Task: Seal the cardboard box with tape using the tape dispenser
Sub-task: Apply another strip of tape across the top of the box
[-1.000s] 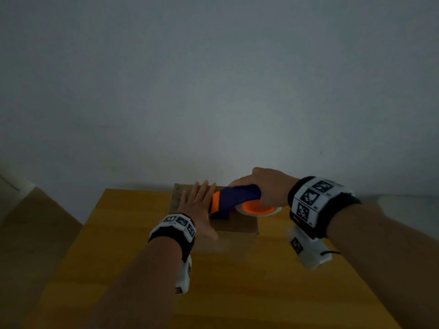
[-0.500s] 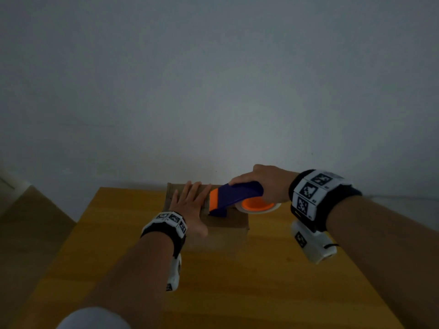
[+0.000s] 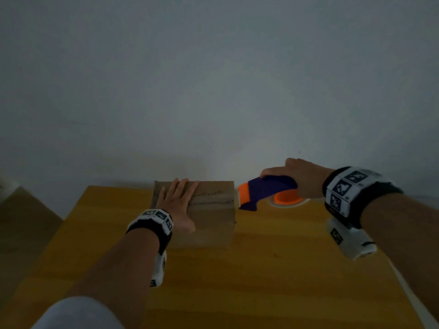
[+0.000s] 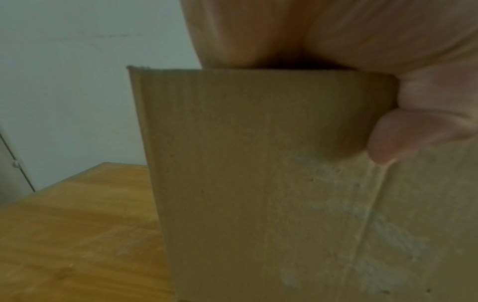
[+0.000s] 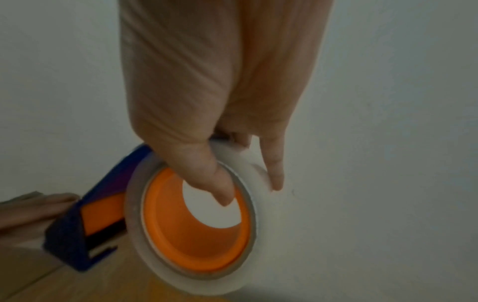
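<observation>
A small brown cardboard box (image 3: 213, 224) stands at the far middle of the wooden table (image 3: 273, 269). My left hand (image 3: 177, 198) lies flat on the left part of its top, fingers straight, with the thumb (image 4: 413, 130) down on the near side of the box (image 4: 258, 183). A rough seam line (image 3: 211, 198) runs across the top to the right edge. My right hand (image 3: 294, 179) grips the blue and orange tape dispenser (image 3: 263, 192), whose head sits at the box's upper right edge. In the right wrist view the thumb hooks into the orange core of the tape roll (image 5: 261, 241).
A plain pale wall (image 3: 213, 91) rises directly behind the box and table. The table's left edge (image 3: 69, 217) drops to a brown floor (image 3: 23, 233). Bare tabletop lies in front of the box and under the dispenser.
My right hand has drawn the dispenser rightward across the box top, from beside my left fingers to the box's right edge. The left hand stays flat on the box.
</observation>
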Demonstrator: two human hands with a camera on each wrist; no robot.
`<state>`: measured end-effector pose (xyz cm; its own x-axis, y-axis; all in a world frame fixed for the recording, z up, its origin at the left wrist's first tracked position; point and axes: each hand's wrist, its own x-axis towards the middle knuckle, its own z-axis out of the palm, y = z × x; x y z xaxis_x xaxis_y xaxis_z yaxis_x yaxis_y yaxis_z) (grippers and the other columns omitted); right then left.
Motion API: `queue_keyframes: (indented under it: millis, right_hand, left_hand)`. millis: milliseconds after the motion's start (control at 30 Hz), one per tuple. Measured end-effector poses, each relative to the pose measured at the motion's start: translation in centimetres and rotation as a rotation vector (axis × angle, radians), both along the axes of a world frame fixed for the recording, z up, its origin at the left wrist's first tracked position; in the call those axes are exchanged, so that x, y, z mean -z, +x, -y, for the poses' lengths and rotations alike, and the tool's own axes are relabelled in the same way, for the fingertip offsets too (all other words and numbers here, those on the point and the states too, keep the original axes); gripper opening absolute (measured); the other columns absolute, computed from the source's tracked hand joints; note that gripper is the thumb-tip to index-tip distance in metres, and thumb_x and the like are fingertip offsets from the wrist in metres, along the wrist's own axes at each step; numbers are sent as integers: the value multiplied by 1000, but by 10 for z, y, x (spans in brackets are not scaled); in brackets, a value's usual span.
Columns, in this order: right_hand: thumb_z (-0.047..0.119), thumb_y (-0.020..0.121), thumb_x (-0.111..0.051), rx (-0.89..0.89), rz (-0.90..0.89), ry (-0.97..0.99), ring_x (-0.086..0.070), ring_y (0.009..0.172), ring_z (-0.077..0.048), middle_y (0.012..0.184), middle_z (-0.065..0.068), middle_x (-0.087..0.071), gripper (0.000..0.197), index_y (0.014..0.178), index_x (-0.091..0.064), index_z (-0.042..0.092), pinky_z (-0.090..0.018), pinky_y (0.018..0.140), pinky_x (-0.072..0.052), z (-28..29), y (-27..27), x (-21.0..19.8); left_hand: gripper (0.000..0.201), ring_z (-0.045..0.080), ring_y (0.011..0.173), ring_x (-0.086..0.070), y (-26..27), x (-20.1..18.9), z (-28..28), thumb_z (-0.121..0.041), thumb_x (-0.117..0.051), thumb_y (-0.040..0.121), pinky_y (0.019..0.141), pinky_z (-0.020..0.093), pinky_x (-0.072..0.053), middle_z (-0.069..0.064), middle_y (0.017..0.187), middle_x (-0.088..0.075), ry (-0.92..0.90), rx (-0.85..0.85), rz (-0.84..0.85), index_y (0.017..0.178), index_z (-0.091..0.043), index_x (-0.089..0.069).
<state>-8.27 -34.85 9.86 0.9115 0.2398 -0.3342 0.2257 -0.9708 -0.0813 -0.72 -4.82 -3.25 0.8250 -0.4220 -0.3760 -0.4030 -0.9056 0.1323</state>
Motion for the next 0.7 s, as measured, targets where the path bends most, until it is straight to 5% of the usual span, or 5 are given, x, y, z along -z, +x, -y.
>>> queue_keyframes:
  millis: [233, 400, 567, 700]
  right_hand:
    - [29, 95, -50, 8, 54, -111, -43, 103, -27, 98, -1, -28, 61, 140, -18, 55, -42, 87, -49, -5, 0, 33]
    - [26, 96, -49, 33, 65, -90, -43, 106, -28, 100, -3, -29, 64, 141, -15, 56, -42, 89, -48, -3, -2, 42]
    - [26, 97, -46, 82, 39, -110, -43, 111, -31, 120, -11, -37, 66, 144, -8, 53, -42, 92, -46, -2, -7, 51]
    - [32, 97, -48, 113, 14, -105, -43, 112, -30, 121, -12, -38, 67, 145, -6, 53, -41, 91, -46, -1, -7, 58]
  left_hand:
    - [127, 24, 144, 25, -2, -4, 1, -50, -75, 63, 118, 51, 7, -2, 157, 25, 2, 6, 10, 146, -36, 20]
    - [132, 23, 147, 13, 4, -7, 5, -94, -48, 43, 116, 55, 7, -5, 159, 9, -55, -37, -18, 148, -39, 8]
    - [107, 24, 139, -23, 5, 0, 18, -92, -39, 52, 117, 56, -2, -1, 146, -24, -164, -132, 174, 144, -41, -19]
    - [104, 23, 144, -12, 10, 4, 19, -93, -23, 52, 117, 55, 3, -3, 149, -19, -171, -125, 117, 144, -44, -15]
